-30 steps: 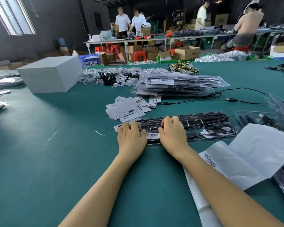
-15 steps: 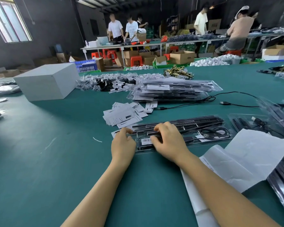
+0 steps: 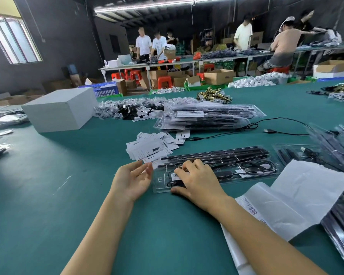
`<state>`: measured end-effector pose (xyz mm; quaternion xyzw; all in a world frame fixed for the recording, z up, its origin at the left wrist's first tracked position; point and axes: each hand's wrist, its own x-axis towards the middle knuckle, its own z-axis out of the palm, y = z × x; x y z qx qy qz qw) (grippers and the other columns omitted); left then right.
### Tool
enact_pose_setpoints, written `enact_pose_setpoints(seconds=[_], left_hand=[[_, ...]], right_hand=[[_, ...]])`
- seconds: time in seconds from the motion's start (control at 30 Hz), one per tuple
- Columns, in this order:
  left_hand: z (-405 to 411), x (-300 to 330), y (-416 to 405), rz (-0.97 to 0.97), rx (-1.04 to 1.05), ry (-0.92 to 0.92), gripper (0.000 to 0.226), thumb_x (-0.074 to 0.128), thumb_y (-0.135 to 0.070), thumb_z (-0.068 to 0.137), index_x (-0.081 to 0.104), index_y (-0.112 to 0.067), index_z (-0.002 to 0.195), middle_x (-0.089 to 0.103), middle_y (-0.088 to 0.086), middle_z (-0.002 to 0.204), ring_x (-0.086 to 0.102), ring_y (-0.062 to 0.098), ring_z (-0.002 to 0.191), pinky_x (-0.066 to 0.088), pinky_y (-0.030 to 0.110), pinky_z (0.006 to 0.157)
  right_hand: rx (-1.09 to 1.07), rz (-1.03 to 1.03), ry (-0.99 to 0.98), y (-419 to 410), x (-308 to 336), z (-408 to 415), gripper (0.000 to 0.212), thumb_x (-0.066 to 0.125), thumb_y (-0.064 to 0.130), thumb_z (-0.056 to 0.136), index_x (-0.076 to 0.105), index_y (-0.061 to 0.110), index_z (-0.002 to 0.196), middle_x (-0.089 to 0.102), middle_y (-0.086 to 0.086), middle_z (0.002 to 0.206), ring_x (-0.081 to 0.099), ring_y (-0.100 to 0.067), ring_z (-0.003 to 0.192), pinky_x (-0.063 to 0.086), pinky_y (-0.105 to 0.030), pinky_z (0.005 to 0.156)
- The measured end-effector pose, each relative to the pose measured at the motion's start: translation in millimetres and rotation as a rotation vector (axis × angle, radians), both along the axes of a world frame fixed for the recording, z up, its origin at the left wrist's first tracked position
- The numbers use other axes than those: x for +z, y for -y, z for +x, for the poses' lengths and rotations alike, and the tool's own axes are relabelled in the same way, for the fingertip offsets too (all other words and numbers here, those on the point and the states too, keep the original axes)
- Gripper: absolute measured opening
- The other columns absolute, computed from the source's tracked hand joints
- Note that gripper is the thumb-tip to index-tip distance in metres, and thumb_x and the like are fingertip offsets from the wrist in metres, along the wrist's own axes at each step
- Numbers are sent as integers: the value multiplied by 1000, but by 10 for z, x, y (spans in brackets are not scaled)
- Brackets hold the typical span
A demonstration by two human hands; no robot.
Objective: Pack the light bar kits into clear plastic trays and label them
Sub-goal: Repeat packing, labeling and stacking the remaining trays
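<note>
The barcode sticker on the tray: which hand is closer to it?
Right. The right hand rests on the clear tray touching the barcode sticker; the left hand hovers open beside the tray's end.

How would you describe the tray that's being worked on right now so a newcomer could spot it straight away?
On the green table, look nearest the person, in front of the scattered white labels. The clear plastic tray lies flat there, long side across, with the right hand on it. Unlike the stacked trays behind, it lies alone and carries a small barcode sticker.

dim hall | overhead strip light | window glare left | wide-angle edge warp
</note>
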<state>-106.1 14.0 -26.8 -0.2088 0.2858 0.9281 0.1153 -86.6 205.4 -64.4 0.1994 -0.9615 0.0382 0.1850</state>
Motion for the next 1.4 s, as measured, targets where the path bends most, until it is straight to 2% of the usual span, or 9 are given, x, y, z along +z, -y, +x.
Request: enact_pose_setpoints(seconds=[0.17, 0.33, 0.53, 0.7, 0.83, 0.93, 1.1, 1.2, 1.4], left_hand=[[2, -42, 153, -5, -110, 18, 41, 50, -15, 86, 51, 7, 121, 59, 24, 109, 47, 16, 67, 30, 19, 58], [11, 2, 67, 66, -138, -148, 38, 63, -6, 70, 60, 3, 108, 63, 16, 99, 60, 22, 79, 51, 27, 73], [123, 90, -224, 194, -29, -255, 22, 61, 5, 64, 58, 1, 87, 60, 11, 77, 60, 21, 70, 56, 27, 68], [445, -113, -797, -1085, -331, -842, 28, 56, -29, 83, 68, -24, 107, 67, -5, 107, 59, 9, 104, 43, 19, 91], [595, -382, -1009, -1792, -752, -1429, 43, 41, -59, 94, 36, -57, 136, 17, -25, 156, -8, 7, 147, -8, 38, 117], [643, -429, -1075, -1911, -837, -1464, 42, 32, -58, 97, 36, -51, 138, 14, -26, 156, -17, 10, 146, -12, 54, 115], [634, -381, -1088, -1985, -757, -1493, 39, 26, -41, 102, 50, -33, 131, 30, -20, 153, -6, 11, 148, -9, 55, 116], [636, -373, -1091, -2002, -765, -1443, 42, 23, -49, 101, 52, -31, 125, 35, -19, 150, -4, 11, 148, -8, 53, 117], [616, -370, -1102, -2089, -716, -1440, 51, 31, -57, 97, 52, -18, 121, 36, -10, 152, 8, 18, 149, 11, 41, 118]], right_hand=[[-6, -19, -97, -36, 75, 60, 74, 56, 74, 73, 59, 21, 124, 57, -3, 114, 50, -27, 97, 46, -40, 80], [-135, -197, -371, 25, 60, 34, 53, 84, 13, 61, 69, 12, 112, 65, -11, 102, 60, -30, 82, 52, -37, 67], [-171, -435, -614, -14, 324, 33, 40, 82, 4, 67, 72, 10, 106, 66, -9, 94, 60, -34, 82, 50, -40, 70], [-132, -713, -750, -275, 873, 69, 27, 68, 8, 85, 69, 7, 112, 64, -14, 97, 55, -33, 85, 44, -38, 78], [-98, -1007, -812, -605, 1218, 140, 27, 59, 19, 95, 65, -4, 107, 56, 2, 90, 48, -11, 79, 37, -16, 75], [-155, -1265, -851, -859, 1360, 197, 28, 58, 25, 95, 63, -1, 104, 58, 1, 87, 48, 8, 71, 39, -9, 69], [-251, -1767, -915, -1299, 1483, 267, 29, 55, 32, 96, 59, 9, 112, 65, -5, 107, 61, -10, 87, 52, -23, 78], [-457, -2075, -678, -1466, 1357, 207, 40, 52, 43, 96, 53, 10, 119, 62, 0, 117, 61, -13, 97, 52, -26, 87], [-564, -2123, -150, -1285, 671, -106, 46, 54, 24, 97, 46, -3, 133, 44, 6, 75, 42, -3, 60, 42, -12, 54]])
